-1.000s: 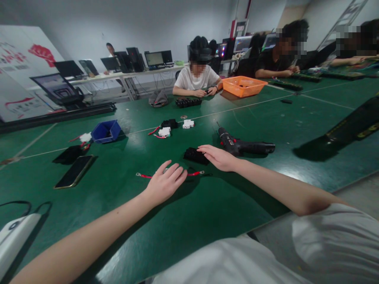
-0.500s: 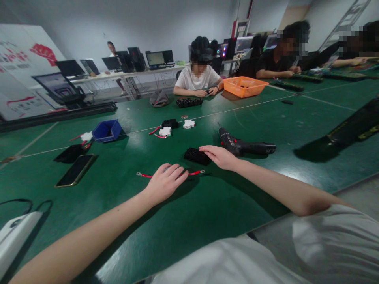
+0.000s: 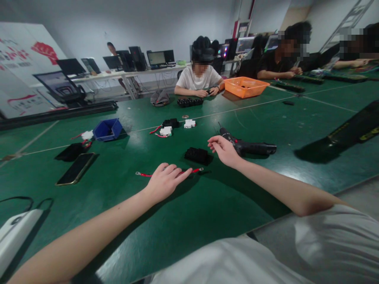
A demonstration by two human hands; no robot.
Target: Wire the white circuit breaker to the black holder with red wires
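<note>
Head view: left hand [image 3: 164, 182] draped over the red cable [image 3: 145, 174] at near centre, fingers loosely bent, and whether it grips, we can't tell! Right hand [image 3: 224, 150], fingers half curled, sits just right of the black block [image 3: 196, 155], any hold too small to make out. Drill [image 3: 257, 148] close by on its far side, phone [image 3: 75, 169] over left.

red cable [image 3: 196, 170]: middle behind left hand [image 3: 164, 180] | drill [image 3: 253, 148]: partly behind right hand [image 3: 226, 151] | white case [image 3: 18, 230]: cut off left
</note>
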